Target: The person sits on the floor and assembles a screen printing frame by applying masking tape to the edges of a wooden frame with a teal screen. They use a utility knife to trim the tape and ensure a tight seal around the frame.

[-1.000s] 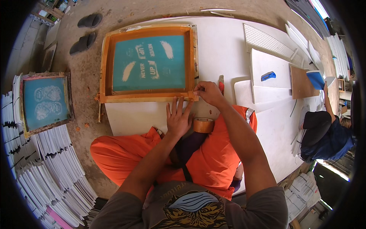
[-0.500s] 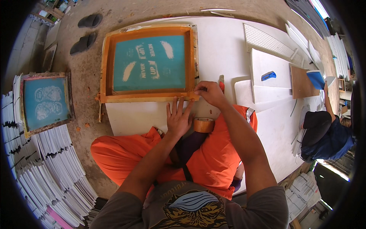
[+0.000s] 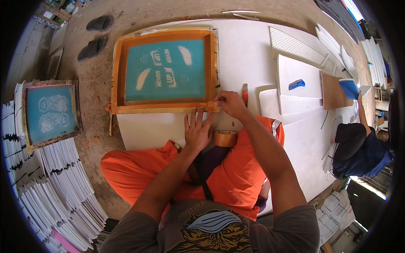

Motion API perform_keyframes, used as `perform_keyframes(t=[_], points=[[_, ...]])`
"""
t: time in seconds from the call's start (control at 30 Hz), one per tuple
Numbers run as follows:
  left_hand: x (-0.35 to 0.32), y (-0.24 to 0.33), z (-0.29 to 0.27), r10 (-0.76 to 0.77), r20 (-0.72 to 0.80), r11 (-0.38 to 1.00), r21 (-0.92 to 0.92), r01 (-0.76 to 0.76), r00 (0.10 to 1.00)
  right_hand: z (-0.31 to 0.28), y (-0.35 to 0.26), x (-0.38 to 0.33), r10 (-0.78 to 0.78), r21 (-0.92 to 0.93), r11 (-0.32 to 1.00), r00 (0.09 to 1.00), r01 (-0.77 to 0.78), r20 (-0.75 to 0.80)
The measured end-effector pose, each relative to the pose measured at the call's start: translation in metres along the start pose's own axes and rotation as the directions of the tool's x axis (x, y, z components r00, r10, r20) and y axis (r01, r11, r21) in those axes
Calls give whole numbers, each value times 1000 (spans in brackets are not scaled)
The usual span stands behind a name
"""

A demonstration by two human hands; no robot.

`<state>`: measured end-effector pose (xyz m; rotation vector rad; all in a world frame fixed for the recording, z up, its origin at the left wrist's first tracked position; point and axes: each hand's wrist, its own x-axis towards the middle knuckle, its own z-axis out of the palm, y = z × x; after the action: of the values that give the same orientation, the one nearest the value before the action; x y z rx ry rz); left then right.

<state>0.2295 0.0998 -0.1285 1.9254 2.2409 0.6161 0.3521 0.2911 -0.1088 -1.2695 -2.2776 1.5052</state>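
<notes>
A silk-screen frame lies before me, its inner edges covered in brown tape and its teal mesh bearing pale lettering. With fingers spread, my left hand rests its tips on the near rail, close to the right corner. My right hand pinches a bit of brown packing tape at that corner; the fingers partly cover it. A roll of brown tape sits by my lap, just below the hands. Beside my right wrist lies a red-handled tool, its kind unclear.
A blue cutter knife lies on white boards to the right. Another person sits farther right, one hand at a blue item. A second teal screen stands left on stacked white sheets. Slippers lie beyond.
My right hand has shifted very slightly at the corner, still pinching the tape. The left hand stays in place on the frame.
</notes>
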Motion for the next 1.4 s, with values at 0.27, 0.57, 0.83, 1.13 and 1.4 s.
perform_keyframes(t=[0.27,0.57,0.83,1.13,1.4], points=[[0,0,-1,-7,17,1000,-6,7,1000,-2,-12,-2,58,-45,997,998,-57,15],[1,1,-2,-7,4,1000,1,7,1000,2,-8,-2,-13,-96,995,999,8,-51],[0,0,0,-11,11,1000,1,11,1000,-1,-11,-3,53,-114,992,999,-54,-10],[-1,0,1,-7,6,1000,-8,7,1000,1,-12,-5,42,-109,993,998,-46,-44],[-1,-2,4,-9,48,999,34,8,999,10,-1,-5,-118,-244,967,979,74,-169]])
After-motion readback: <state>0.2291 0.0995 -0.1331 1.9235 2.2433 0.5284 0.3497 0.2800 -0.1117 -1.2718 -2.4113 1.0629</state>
